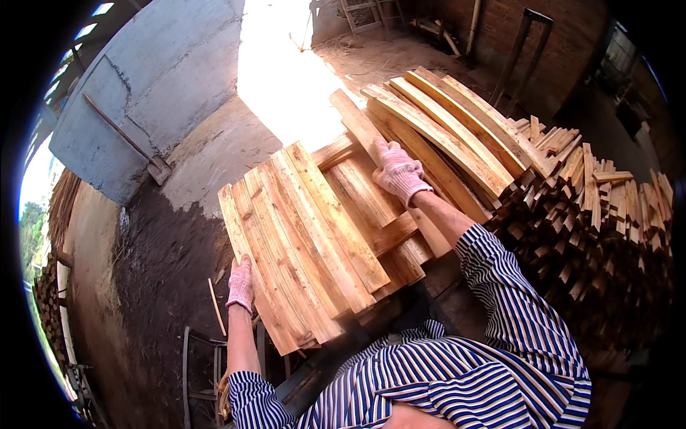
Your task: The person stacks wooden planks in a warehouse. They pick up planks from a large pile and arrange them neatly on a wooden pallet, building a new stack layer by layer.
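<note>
My right hand (401,172), in a pale pink knit glove, is closed around a long narrow wooden board (355,121). This board lies slantwise over the right side of a stack of planks. My left hand (241,282), gloved alike, grips the outer edge of the leftmost plank (251,275); some of its fingers are hidden by the wood. Several planks (307,243) lie side by side on the left part of the stack. To their right, a lower layer (362,187) shows, with a crosspiece (395,234) lying across it near me.
Long boards (446,132) are piled just right of the stack. Beyond them is a large heap of short wooden sticks (572,214). A long-handled tool (125,139) leans on the grey wall (179,64). A metal frame (204,372) stands at lower left.
</note>
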Demonstrator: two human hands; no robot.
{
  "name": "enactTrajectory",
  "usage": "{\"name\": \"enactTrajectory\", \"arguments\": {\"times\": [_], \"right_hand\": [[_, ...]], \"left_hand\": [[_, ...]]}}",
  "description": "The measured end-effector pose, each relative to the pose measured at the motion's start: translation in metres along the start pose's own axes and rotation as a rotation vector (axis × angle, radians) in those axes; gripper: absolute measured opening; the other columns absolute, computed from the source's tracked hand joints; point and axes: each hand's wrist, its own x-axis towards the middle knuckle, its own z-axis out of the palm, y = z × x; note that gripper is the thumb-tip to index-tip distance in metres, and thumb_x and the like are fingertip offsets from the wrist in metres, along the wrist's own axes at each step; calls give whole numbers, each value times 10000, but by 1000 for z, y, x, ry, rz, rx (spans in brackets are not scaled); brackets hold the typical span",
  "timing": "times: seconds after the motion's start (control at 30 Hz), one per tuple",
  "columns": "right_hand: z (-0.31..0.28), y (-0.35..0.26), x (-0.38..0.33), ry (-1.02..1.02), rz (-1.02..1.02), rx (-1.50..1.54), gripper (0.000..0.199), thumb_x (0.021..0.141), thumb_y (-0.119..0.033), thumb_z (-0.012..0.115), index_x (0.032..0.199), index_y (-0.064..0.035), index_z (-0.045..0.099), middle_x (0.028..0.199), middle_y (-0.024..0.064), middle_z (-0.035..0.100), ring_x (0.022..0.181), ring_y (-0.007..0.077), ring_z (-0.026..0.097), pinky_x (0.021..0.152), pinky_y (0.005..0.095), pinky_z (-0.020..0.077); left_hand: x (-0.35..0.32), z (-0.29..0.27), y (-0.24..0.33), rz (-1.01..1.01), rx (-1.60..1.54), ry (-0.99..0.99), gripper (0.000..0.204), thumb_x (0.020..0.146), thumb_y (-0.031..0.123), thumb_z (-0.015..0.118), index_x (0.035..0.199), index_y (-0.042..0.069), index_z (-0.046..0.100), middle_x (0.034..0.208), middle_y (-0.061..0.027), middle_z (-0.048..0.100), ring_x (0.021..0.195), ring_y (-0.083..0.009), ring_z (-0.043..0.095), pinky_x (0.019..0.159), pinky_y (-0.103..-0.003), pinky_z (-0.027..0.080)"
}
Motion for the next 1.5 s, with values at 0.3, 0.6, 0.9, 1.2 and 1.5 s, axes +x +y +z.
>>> {"name": "enactTrajectory", "arguments": {"times": [0.3,0.6,0.9,1.2,1.5], "right_hand": [[16,46,14,-255,101,-1,693,892,-317,714,1507,-337,396,1425,134,522,1300,356,550,958,565,512],[78,-50,-29,-160,28,322,557,978,-443,536,1478,-208,462,1194,168,681,989,315,691,788,473,555],[-39,107,65,-44,171,-203,606,972,-321,619,1538,-349,405,1495,183,486,1353,358,501,1058,513,439],[-53,59,31,84,249,-261,462,1044,-296,506,1503,-310,458,1405,204,533,1304,357,532,1057,465,460],[-5,71,39,36,133,-328,488,1056,-219,477,1535,-263,402,1348,194,572,1220,345,598,956,512,502]], "left_hand": [[-1,0,3,-7,12,4,610,1036,357,565,1511,31,365,1296,-189,605,1044,-305,663,839,-445,586],[6,-4,-2,5,8,1,559,1046,338,549,1482,22,399,1289,-170,615,1058,-290,651,888,-422,561],[1,-4,-7,24,-61,1,506,1047,310,548,1478,79,420,1281,-141,617,1094,-290,633,911,-457,555],[-7,-1,5,-33,16,-13,579,1029,377,571,1478,46,414,1282,-172,611,1077,-297,649,886,-436,570],[-1,-14,-7,24,-25,-33,610,1028,366,582,1506,51,373,1308,-178,594,1083,-297,648,878,-427,577]]}}
